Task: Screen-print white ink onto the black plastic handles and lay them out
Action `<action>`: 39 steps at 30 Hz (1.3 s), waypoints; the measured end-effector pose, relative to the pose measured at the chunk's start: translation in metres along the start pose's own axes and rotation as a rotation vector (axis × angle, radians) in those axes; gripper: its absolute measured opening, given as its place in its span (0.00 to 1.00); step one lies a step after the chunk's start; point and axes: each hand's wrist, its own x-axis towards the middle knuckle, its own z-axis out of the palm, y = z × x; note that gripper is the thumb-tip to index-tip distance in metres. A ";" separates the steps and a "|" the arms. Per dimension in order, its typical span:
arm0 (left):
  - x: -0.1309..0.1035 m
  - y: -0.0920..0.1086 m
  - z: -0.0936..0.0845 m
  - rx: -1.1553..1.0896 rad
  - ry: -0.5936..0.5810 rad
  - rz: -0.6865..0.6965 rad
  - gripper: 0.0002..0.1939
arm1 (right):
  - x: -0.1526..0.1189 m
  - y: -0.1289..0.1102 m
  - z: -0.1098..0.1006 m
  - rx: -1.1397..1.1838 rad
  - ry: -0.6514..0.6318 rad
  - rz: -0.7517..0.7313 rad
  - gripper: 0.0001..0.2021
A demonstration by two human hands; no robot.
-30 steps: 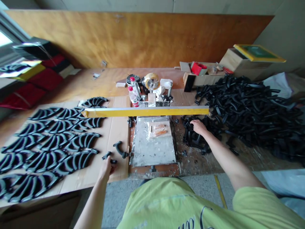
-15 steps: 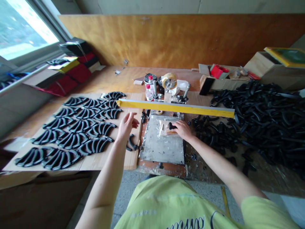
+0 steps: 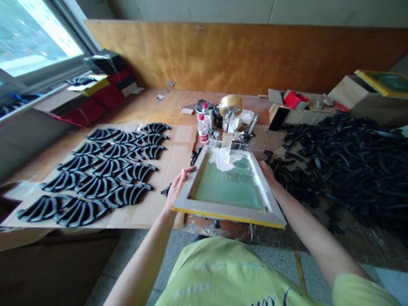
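Lowered from its raised, edge-on position, the screen frame (image 3: 228, 209) is now tilted nearly flat over the work base (image 3: 234, 233), and both hands have been brought to its sides. Its left edge is gripped by the left hand (image 3: 177, 188), while the right hand (image 3: 268, 174) is set against the right edge, its fingers mostly hidden, so how tightly they are closed cannot be told. White paste (image 3: 225, 162) is smeared across the mesh's far end. A small black part (image 3: 165, 190) is seen just beside the left hand.
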 end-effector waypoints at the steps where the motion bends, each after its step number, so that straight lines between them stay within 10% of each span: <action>1: -0.004 -0.014 -0.004 0.029 -0.013 -0.062 0.34 | 0.009 -0.001 -0.009 -0.085 0.049 -0.021 0.12; 5: -0.004 -0.072 -0.009 0.051 -0.028 -0.168 0.43 | 0.053 -0.040 0.002 -0.364 0.205 -0.357 0.24; 12: 0.007 -0.111 -0.009 0.093 -0.010 -0.201 0.41 | 0.065 -0.082 0.068 -0.620 -0.160 -0.481 0.06; 20: 0.004 -0.106 -0.006 0.062 0.000 -0.220 0.38 | 0.012 -0.059 0.039 -0.492 -0.432 -0.890 0.07; 29: 0.002 -0.095 -0.007 0.064 -0.017 -0.228 0.40 | -0.003 -0.043 0.050 -0.410 -0.259 -0.845 0.09; 39: -0.004 -0.009 -0.012 0.082 -0.076 -0.175 0.34 | 0.095 -0.071 0.013 -0.389 0.101 -0.392 0.28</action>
